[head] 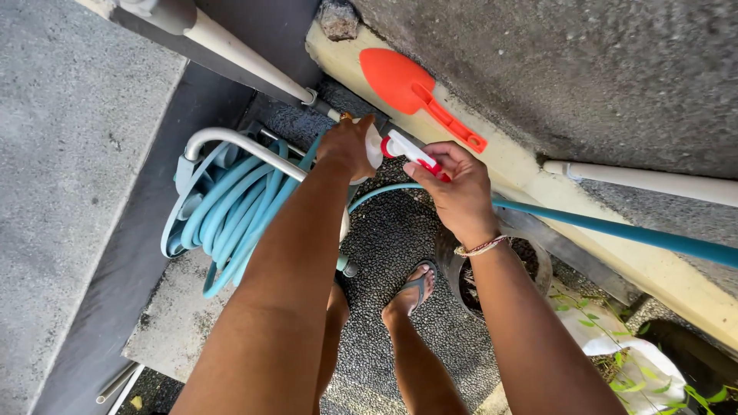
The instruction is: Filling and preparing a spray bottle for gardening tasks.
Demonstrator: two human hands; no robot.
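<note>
My left hand (pixel 347 146) is closed around a small fitting at the end of the white pipe (pixel 231 48), at the wall tap. My right hand (pixel 457 188) grips a white and red hose nozzle (pixel 407 148) and presses it toward the left hand. A light blue hose (pixel 615 230) runs from under my right hand off to the right. Most of the hose is wound on a pale blue hose reel (pixel 223 201) below my left forearm.
An orange plastic spade (pixel 411 88) lies on the cream ledge (pixel 538 173) beyond my hands. A second white pipe (pixel 653 182) runs along the right wall. My foot in a sandal (pixel 411 292) stands on pebbled ground beside a dark round pot (pixel 461 277). Green leaves and a white bag (pixel 638 357) lie at the lower right.
</note>
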